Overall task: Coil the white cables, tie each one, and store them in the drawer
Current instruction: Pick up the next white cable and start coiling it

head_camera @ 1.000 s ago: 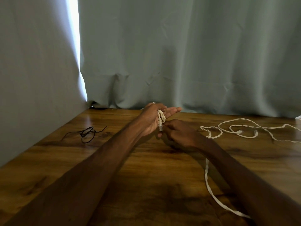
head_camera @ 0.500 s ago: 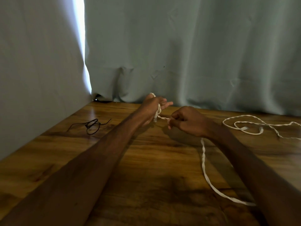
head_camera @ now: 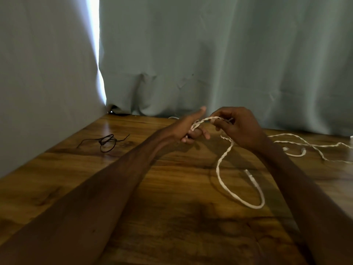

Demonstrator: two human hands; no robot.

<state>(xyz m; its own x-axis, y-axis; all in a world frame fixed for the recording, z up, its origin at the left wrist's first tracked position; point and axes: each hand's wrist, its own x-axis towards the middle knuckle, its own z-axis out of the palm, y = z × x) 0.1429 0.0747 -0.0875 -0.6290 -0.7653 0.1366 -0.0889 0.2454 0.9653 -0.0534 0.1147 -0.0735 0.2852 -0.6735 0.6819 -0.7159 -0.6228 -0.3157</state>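
Over the far middle of the table [head_camera: 172, 217] I see both hands raised a little above the wood, close together in front of the grey curtain [head_camera: 229, 54]. The left hand [head_camera: 181, 131] has its forefinger stretched out straight toward the curtain, while its lower fingers [head_camera: 196, 135] are curled in around a few turns of the white cable [head_camera: 205, 120]. From there a short twisted length of the cable rises across the small gap to the right hand [head_camera: 242, 129], which pinches it between thumb and fingertips, the rest of that hand curled in.

Below the right hand the cable drops to the table, runs toward me in a long loop and turns back under the right forearm. That last stretch is blurred, so I cannot make out how it ends.

More white cable lies in loose bends on the table to the right, well apart from the hands. I cannot tell whether it belongs to the same cable.

On the left of the table, near the wall, lies a thin black cord [head_camera: 107, 143] in a small loose tangle. A bright strip of daylight shows where the curtain meets the wall.
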